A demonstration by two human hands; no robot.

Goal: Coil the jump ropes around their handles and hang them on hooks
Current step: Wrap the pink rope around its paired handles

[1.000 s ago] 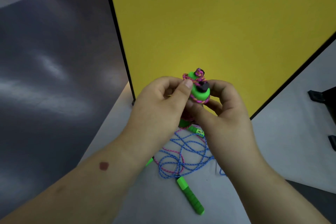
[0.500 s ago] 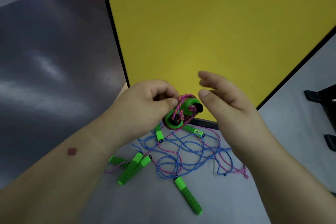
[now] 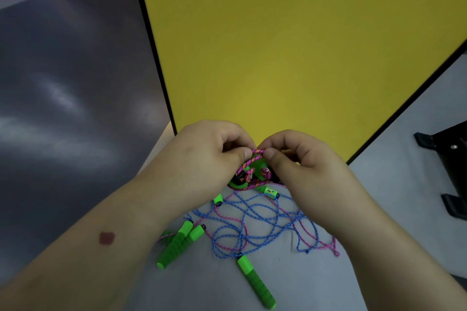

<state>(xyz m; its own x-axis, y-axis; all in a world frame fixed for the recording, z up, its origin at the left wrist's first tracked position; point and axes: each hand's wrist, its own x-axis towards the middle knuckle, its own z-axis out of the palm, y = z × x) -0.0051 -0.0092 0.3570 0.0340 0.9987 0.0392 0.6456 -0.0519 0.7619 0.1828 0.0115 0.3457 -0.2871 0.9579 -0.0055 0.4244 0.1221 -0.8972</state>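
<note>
Both hands meet over the table in front of the yellow panel. My left hand (image 3: 209,154) holds a pair of green handles wrapped in pink cord, the coiled jump rope (image 3: 252,174). My right hand (image 3: 300,159) pinches a loop of that pink cord at the top of the bundle, thumb against fingertips. Below them a tangle of blue and pink ropes (image 3: 257,225) lies loose on the grey table (image 3: 207,285). Green foam handles lie around it: two side by side (image 3: 179,242) at the left, one (image 3: 255,283) at the front, shorter ends (image 3: 269,190) near the bundle.
An upright yellow panel (image 3: 290,45) with a black frame stands right behind the hands. Black hardware (image 3: 449,171) sits at the table's right edge. Dark floor (image 3: 63,108) lies beyond the table's left edge.
My right hand, open half a second ago, has closed onto the pink cord at the top of the bundle. Both hands and the bundle have dropped lower toward the table.
</note>
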